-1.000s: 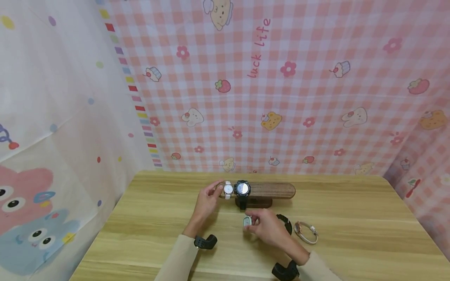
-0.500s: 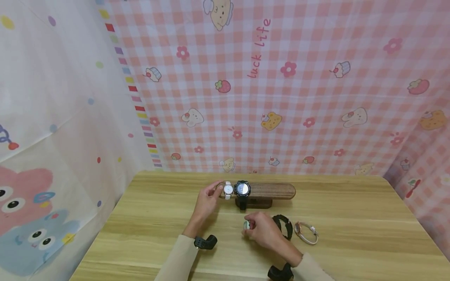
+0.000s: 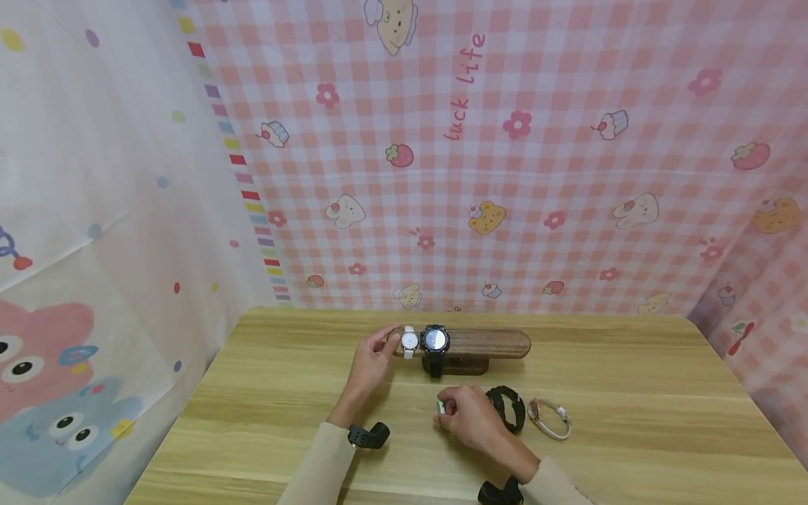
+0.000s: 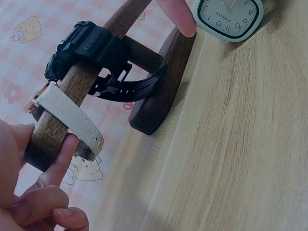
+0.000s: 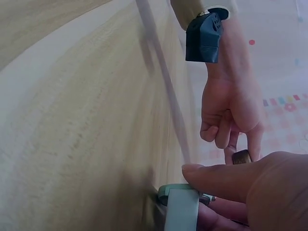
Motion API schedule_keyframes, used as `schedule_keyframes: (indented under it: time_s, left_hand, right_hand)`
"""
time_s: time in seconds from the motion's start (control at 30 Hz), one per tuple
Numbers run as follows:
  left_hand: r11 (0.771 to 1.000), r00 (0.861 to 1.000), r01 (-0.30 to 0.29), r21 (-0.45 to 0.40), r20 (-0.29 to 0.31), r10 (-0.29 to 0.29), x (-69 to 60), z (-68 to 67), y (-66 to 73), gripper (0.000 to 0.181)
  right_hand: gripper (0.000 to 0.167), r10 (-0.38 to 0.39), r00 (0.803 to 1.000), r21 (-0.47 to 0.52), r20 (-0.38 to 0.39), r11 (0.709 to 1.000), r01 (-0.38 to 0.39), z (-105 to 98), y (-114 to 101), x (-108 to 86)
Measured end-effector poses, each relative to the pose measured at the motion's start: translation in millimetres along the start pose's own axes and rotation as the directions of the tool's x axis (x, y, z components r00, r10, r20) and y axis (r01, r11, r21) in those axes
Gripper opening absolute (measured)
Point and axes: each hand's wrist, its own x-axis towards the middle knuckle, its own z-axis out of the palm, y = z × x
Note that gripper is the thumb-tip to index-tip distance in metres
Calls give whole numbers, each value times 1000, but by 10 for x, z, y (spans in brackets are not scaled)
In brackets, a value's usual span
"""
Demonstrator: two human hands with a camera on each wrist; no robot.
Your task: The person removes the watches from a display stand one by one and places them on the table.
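Observation:
My left hand [image 3: 371, 363] grips the left end of a dark wooden watch stand [image 3: 489, 344], thumb on one side and finger on the other. Beside those fingers a white-strapped watch [image 3: 409, 341] sits around the bar. A black chunky watch [image 3: 435, 339] is right of it, its strap hanging loose in the left wrist view. My right hand [image 3: 472, 415] pinches a mint-green watch [image 3: 441, 407] in front of the stand, just above the table or touching it; I cannot tell which. Its squarish dial [image 4: 230, 17] shows in the left wrist view; its strap is mostly hidden.
Right of my right hand, a black watch [image 3: 518, 409] lies on the wooden table [image 3: 644, 393]. Next to it is a looped watch with a pale strap and rose-gold case [image 3: 555, 422]. A pink checked cloth [image 3: 568, 182] hangs behind the table.
My right hand has drawn slightly back toward me, away from the stand, and the mint-green watch has turned so its dial faces away from the head view. My left hand stays in place.

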Motion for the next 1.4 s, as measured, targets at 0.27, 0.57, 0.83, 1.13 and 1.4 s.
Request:
schedule_keyframes:
  time_s: [0.27,0.57,0.83,1.13,1.4]
  left_hand:
    - [1000,1000,-3,10,-7,3,-2,5,-4,31]
    - [1000,1000,4,0,-21,-4,-3,5,-8,30]
    - [1000,1000,-11,2,-29,11,-8,11,1,28]
    - [1000,1000,5,12,-29,-4,-13,5,2,28]
    - [1000,1000,8,16,-27,-8,-3,5,5,28]
  right_hand:
    - [34,15,1000,62,17,998,-16,28,-2,-19]
    - [39,66,998,43,-3,997,-65,-166,-76,-1]
    - [39,131,968,28,-215,991,-129,-627,19,69]
    - [58,243,933,14,-267,969,-248,-969,437,93]
    - [59,231,944,18,-235,972,-234,-1019,657,81]
